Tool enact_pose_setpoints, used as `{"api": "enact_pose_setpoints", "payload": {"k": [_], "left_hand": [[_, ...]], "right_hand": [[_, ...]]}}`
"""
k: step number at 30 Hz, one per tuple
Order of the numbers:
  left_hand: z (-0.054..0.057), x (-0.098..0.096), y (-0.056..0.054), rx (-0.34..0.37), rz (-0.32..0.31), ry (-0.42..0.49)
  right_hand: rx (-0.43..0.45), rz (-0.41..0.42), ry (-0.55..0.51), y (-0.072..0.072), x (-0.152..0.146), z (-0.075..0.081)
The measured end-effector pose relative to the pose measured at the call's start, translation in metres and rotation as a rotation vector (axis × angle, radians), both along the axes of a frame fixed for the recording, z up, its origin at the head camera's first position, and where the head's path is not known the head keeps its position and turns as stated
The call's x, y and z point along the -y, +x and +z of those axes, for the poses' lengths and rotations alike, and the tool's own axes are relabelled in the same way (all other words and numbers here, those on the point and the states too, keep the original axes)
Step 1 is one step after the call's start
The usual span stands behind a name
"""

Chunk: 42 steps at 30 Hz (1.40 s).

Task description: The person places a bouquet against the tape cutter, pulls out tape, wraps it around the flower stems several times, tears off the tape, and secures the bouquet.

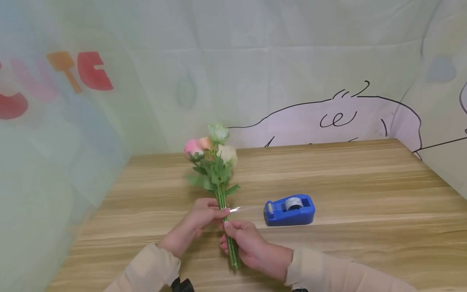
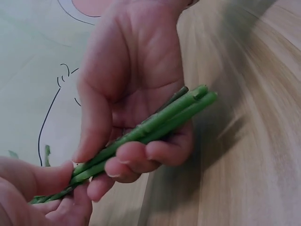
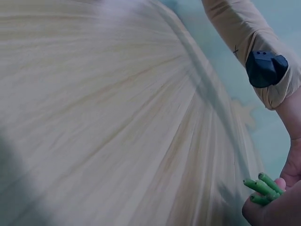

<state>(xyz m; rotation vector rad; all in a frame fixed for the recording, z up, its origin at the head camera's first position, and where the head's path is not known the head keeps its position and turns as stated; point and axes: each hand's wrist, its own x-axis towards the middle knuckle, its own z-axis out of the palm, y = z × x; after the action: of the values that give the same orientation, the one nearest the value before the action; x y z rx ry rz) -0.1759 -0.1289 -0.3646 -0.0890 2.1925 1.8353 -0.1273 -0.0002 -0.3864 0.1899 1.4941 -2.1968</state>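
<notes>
A bunch of flowers [image 1: 217, 164] with pink, orange, cream and pale green heads stands out above the table, heads pointing away from me. My left hand [image 1: 202, 213] pinches its stems around the middle, thumb on top. Lower down, my right hand [image 1: 249, 243] curls its fingers round the same stems [image 2: 155, 123], as the left wrist view also shows. A shiny clear strip of tape [image 1: 234, 209] sticks out to the right beside the left thumb. In the right wrist view the cut stem ends [image 3: 263, 188] poke out of the hand.
A blue tape dispenser [image 1: 290, 211] with a roll in it stands on the wooden table [image 1: 365, 190] to the right of the hands. Printed cloth [image 1: 233, 73] hangs behind the table and along its sides. A black device [image 3: 266, 69] sits on the left sleeve.
</notes>
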Motion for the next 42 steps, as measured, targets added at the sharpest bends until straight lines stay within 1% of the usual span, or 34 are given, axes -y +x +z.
{"api": "enact_pose_setpoints", "payload": {"k": [3,6,9,13,16,20,23,27,31,32,33,35,37,39,42], "left_hand": [[0.0,0.002,-0.001,0.026,-0.05,0.049],[0.001,0.003,-0.002,0.048,-0.085,0.079],[0.002,0.002,-0.003,0.061,-0.106,0.09],[0.003,0.002,-0.004,0.076,-0.128,0.102],[0.001,0.003,-0.004,0.078,-0.145,0.114],[-0.001,0.004,-0.005,0.086,-0.158,0.143],[-0.002,0.004,-0.006,0.107,-0.151,0.166],[0.0,0.005,-0.006,0.129,-0.14,0.197],[0.002,0.006,-0.006,0.156,-0.118,0.281],[0.003,0.006,-0.007,0.156,-0.119,0.289],[0.003,0.007,-0.007,0.151,-0.122,0.287],[0.003,0.007,-0.007,0.125,-0.131,0.246],[0.002,0.006,-0.006,0.073,-0.138,0.158],[0.002,0.003,-0.005,0.022,-0.112,0.065],[0.002,-0.003,-0.003,-0.025,-0.04,-0.024]], "right_hand": [[0.006,0.05,-0.012,-0.001,-0.004,-0.001],[0.004,0.092,-0.04,-0.002,-0.007,-0.001],[-0.006,0.124,-0.058,-0.002,-0.009,-0.001],[-0.014,0.138,-0.053,-0.003,-0.009,-0.001],[-0.011,0.126,-0.039,-0.002,-0.009,0.0],[-0.007,0.08,-0.011,-0.001,-0.009,0.001],[-0.012,0.044,0.006,0.001,-0.009,0.002],[-0.017,0.007,0.007,0.003,-0.008,0.005],[-0.023,-0.026,0.001,0.003,-0.006,0.008],[-0.023,-0.03,0.001,0.003,-0.006,0.008],[-0.023,-0.033,0.002,0.003,-0.005,0.009],[-0.02,-0.036,0.003,0.003,-0.005,0.009],[-0.019,-0.038,0.009,0.004,-0.004,0.008],[-0.029,-0.041,0.022,0.005,-0.004,0.005],[-0.044,-0.05,0.042,0.005,-0.004,0.001]]}}
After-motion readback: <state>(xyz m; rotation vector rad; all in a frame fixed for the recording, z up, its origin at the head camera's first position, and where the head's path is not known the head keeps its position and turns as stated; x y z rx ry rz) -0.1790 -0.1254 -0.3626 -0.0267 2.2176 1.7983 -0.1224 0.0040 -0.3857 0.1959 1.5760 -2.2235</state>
